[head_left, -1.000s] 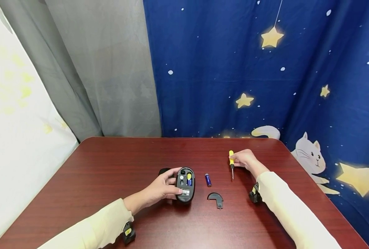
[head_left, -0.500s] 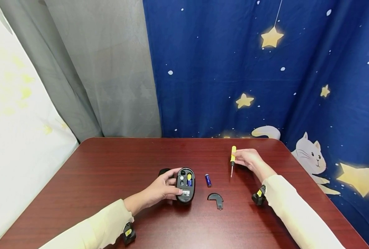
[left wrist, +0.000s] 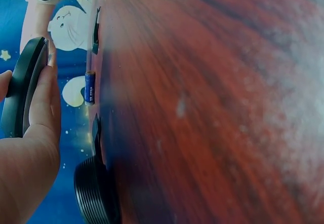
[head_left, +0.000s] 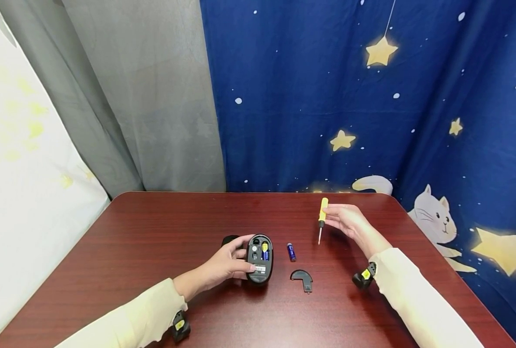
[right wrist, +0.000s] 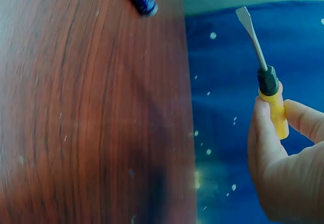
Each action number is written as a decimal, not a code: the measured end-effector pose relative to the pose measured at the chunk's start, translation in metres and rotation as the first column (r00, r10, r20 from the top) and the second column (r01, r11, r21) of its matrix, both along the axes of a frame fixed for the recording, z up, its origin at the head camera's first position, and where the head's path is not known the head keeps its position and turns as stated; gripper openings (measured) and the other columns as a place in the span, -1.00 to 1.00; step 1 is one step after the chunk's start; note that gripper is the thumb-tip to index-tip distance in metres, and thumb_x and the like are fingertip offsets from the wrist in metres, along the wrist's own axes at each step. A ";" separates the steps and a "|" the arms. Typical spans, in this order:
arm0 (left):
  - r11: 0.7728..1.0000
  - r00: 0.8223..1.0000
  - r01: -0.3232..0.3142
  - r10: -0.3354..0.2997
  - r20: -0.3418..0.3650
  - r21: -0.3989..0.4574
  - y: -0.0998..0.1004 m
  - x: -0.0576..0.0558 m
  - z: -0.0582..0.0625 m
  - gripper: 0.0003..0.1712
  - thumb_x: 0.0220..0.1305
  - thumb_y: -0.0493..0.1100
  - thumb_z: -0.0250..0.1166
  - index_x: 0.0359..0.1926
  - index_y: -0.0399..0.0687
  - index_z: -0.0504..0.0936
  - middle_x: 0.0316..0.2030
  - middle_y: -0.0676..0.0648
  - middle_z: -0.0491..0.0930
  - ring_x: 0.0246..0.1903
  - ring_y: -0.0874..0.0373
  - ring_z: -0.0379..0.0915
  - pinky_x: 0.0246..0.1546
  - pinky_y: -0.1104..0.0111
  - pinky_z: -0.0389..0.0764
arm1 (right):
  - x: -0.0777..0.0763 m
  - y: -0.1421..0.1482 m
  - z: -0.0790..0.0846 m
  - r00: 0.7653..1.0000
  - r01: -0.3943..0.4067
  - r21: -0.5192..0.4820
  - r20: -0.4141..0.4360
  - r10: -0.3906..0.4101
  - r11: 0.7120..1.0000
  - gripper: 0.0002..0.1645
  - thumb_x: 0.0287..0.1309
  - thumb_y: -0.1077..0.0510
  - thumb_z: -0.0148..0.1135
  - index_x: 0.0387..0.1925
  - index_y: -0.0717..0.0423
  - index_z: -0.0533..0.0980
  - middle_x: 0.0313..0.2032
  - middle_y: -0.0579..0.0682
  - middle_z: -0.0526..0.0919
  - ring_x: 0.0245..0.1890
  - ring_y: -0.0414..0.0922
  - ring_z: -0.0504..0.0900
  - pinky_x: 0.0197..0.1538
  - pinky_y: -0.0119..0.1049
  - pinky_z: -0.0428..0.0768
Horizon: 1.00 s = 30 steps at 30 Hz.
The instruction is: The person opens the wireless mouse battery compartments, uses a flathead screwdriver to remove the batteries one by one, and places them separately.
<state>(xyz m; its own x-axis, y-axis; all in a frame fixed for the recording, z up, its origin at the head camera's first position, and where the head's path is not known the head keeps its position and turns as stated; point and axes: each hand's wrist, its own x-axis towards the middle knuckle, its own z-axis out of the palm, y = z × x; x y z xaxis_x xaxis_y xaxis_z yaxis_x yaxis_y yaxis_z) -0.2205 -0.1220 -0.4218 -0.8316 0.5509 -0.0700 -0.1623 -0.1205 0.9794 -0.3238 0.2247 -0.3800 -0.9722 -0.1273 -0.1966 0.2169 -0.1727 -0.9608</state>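
Observation:
My left hand (head_left: 224, 265) grips a black computer mouse (head_left: 259, 275) by its side, with the underside facing me. One blue and yellow battery (head_left: 264, 251) sits in the mouse's open compartment. In my right hand (head_left: 348, 220) a flat-head screwdriver with a yellow handle (head_left: 323, 209) is pinched between thumb and fingers, raised off the table. The right wrist view shows its flat metal blade (right wrist: 252, 36) pointing away from the hand. A loose blue battery (head_left: 291, 252) lies between the two hands. Nearer to me is the black battery cover (head_left: 302, 276).
The reddish-brown wooden table (head_left: 162, 227) has its far edge against grey and blue star-patterned curtains (head_left: 301, 96). A black object with a ridged side (left wrist: 93, 191) stands behind the left hand, mostly hidden in the head view.
My right hand has lifted the screwdriver higher and a little farther from me, its tip now swung leftward. The left hand and mouse have stayed in place.

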 end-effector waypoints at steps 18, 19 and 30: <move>1.000 1.000 0.019 -0.019 0.009 0.020 0.005 0.000 0.000 -0.09 0.12 -0.41 0.35 0.44 -0.09 0.12 0.11 -0.34 0.49 -0.09 -0.12 0.59 -0.12 0.06 0.61 | 0.032 -0.038 0.027 0.989 -0.054 -0.132 -0.147 0.034 0.990 -0.45 0.28 0.47 0.02 0.25 0.59 0.14 -0.35 0.01 0.68 -0.28 -0.15 0.69 -0.12 -0.28 0.63; 1.000 1.000 0.017 -0.018 0.009 0.018 0.005 0.000 0.000 -0.09 0.12 -0.41 0.35 0.44 -0.09 0.12 0.10 -0.34 0.49 -0.09 -0.12 0.60 -0.12 0.06 0.61 | 0.034 -0.041 0.028 0.986 -0.059 -0.139 -0.160 0.036 0.989 -0.45 0.28 0.47 0.02 0.26 0.59 0.14 -0.35 0.01 0.68 -0.28 -0.15 0.69 -0.12 -0.28 0.63; 1.000 1.000 0.018 -0.018 0.003 0.000 0.006 0.001 0.001 -0.08 0.11 -0.38 0.37 0.44 -0.08 0.13 0.08 -0.33 0.52 -0.13 -0.11 0.61 -0.17 0.11 0.63 | 0.055 -0.072 0.040 0.970 -0.086 -0.189 -0.242 0.039 0.978 -0.59 0.25 0.49 0.04 0.13 0.50 0.31 -0.32 0.03 0.69 -0.27 -0.12 0.70 -0.10 -0.20 0.63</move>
<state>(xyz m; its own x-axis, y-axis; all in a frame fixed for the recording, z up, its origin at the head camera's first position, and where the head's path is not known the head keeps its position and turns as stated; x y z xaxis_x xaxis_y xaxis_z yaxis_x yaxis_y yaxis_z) -0.2197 -0.1156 -0.4213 -0.8213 0.5659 -0.0723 -0.1669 -0.1172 0.9790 -0.2692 0.1526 -0.3399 -0.9767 -0.2021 0.0720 0.0049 -0.3564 -0.9343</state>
